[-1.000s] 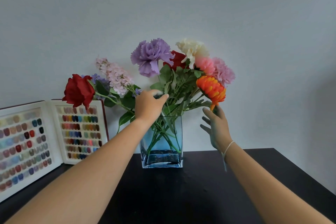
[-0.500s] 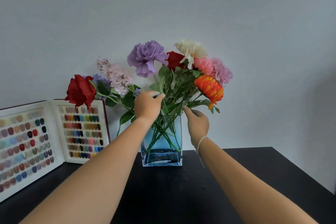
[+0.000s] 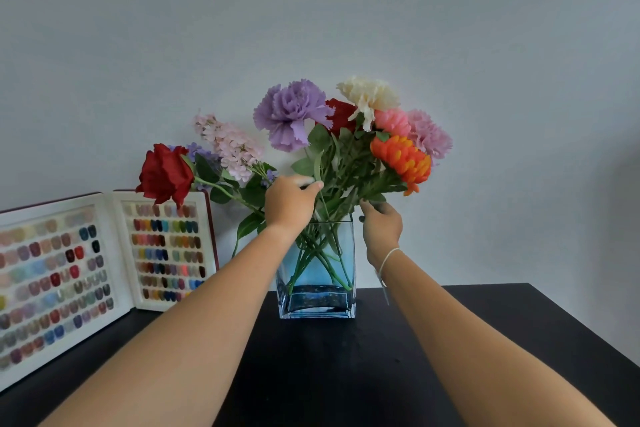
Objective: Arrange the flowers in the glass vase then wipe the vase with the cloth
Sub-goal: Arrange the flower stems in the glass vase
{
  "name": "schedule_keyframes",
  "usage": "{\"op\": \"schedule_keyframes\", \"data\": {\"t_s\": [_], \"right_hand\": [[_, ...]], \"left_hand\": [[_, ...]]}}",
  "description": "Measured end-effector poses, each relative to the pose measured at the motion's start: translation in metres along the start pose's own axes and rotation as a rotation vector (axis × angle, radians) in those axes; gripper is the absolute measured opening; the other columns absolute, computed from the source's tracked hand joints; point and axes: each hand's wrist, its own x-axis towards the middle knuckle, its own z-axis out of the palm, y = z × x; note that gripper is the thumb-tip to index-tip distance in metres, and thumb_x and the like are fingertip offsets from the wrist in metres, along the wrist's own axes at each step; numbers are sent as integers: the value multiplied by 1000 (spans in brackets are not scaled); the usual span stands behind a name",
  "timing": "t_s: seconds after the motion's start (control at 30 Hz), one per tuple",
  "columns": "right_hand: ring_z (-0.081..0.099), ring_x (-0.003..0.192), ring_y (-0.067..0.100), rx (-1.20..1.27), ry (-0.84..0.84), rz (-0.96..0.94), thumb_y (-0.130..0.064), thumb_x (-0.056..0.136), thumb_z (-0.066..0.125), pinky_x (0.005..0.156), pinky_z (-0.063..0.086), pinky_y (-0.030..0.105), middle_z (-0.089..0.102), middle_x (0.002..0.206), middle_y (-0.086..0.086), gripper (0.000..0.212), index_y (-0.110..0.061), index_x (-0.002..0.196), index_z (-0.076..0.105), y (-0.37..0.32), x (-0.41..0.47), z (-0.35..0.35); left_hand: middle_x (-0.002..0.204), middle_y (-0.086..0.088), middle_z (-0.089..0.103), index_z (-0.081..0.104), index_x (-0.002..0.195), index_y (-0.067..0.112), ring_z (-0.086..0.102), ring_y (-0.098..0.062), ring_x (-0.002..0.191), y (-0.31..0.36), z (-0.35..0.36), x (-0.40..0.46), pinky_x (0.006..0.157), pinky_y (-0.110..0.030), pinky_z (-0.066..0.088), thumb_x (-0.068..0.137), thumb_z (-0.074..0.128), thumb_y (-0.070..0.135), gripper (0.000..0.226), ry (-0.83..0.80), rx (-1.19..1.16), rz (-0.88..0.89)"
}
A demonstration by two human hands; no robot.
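Her left hand (image 3: 289, 204) pinched a stem and her right hand (image 3: 381, 225) gripped stems just above the rim of the vase (image 3: 317, 288), which held the flowers (image 3: 346, 135) on a black table (image 3: 346, 374), a nail-colour chart (image 3: 104, 270) standing open to its left.

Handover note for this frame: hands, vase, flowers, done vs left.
Left hand: pinching stems just above the vase rim.
Right hand: fingers curled on stems at the rim's right side, under the orange flower.
Vase: upright on the black table, water at the bottom, all flowers in it. Red rose leans far out left.
Done: flowers are in the vase.
Left: finish arranging, then wipe the vase. No cloth in view.
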Motion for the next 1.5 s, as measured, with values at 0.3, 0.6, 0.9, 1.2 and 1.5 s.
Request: {"op": "schedule_keyframes", "data": {"t_s": [0.3, 0.6, 0.9, 1.2, 1.5], "right_hand": [[52, 77, 15, -33, -164, 74, -18, 89, 53, 60, 37, 24, 60, 94, 1, 20, -10, 105, 60, 15, 7, -18], [52, 81, 20, 1, -189, 90, -22, 87, 57, 66, 43, 26, 60, 94, 4, 15, -16, 101, 59, 14, 0, -27], [52, 74, 15, -14, -157, 65, -19, 90, 51, 67, 44, 26, 59, 96, 1, 23, -16, 110, 62, 16, -14, -44], [56, 80, 10, -169, -154, -139, -18, 88, 53, 71, 43, 18, 61, 94, -1, 15, -27, 94, 64, 10, -44, -44], [54, 97, 20, -490, -156, -567, -24, 86, 55, 86, 46, 35, 60, 108, 6, 28, -17, 113, 61, -48, -48, 6]], "left_hand": [[54, -20, 50, 57, 60, -2, 39, -20, 55, -2, 0, 1, 56, -29, 29, 85, 58, 24, 36, -23, -30, 11], [45, 8, 42, 46, 50, 20, 37, -8, 47, -4, 2, -2, 42, -14, 26, 85, 57, 26, 37, -7, 0, 48], [109, -3, 67, 63, 114, 12, 51, -6, 88, 5, -11, -9, 75, -13, 35, 86, 56, 29, 33, -2, -3, -6], [114, -1, 67, 64, 114, 15, 55, -4, 82, 6, -47, -37, 61, 7, 31, 89, 52, 23, 28, 39, 30, 87], [104, -5, 67, 66, 103, 11, 58, -17, 93, -39, -83, -53, 80, -25, 42, 87, 53, 19, 23, 362, -133, -210]]}}
